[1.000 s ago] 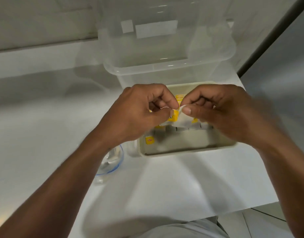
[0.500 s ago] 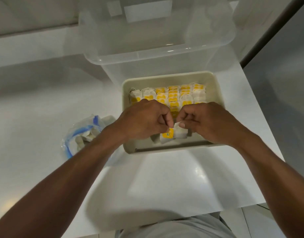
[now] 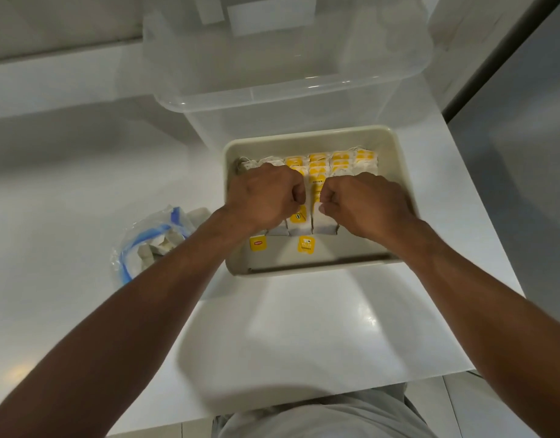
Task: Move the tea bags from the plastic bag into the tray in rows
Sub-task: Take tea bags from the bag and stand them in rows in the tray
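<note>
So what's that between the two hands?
Head view: tea bags with yellow tags, in the tray, fill the gap between left hand and right hand.

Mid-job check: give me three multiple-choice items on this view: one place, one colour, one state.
1. The plastic bag lies: A) left of the tray; B) right of it; C) inside it.
2. The tea bags carry tags coloured: A) red; B) yellow; C) green.
3. The left hand and right hand are: A) flat, open; B) in the tray, fingers curled on tea bags; C) raised apart.
Key: A, it sits beyond the tray's left wall; B, yellow shows along the rows; B, both meet over the nearest row.
</note>
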The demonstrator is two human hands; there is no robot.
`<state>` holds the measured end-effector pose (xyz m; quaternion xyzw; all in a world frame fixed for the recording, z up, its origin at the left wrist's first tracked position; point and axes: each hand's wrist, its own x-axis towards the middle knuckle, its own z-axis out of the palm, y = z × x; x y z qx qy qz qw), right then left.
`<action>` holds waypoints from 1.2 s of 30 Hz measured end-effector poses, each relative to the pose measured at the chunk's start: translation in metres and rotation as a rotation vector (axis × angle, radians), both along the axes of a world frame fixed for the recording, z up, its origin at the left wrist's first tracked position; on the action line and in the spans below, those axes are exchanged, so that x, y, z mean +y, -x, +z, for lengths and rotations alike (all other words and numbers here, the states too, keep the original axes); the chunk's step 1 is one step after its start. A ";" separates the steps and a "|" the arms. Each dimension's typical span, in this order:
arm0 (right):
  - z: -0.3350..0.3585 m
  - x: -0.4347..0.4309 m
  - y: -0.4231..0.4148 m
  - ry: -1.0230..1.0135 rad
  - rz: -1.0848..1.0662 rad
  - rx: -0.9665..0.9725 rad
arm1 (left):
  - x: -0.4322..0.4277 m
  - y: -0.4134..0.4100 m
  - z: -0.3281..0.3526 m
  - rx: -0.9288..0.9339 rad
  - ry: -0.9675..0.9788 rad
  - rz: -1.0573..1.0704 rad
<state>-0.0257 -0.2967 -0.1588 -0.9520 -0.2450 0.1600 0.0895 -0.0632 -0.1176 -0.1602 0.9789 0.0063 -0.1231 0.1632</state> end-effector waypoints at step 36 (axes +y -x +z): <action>-0.002 0.004 0.004 0.079 0.086 0.026 | -0.013 0.014 0.002 -0.035 -0.408 -0.079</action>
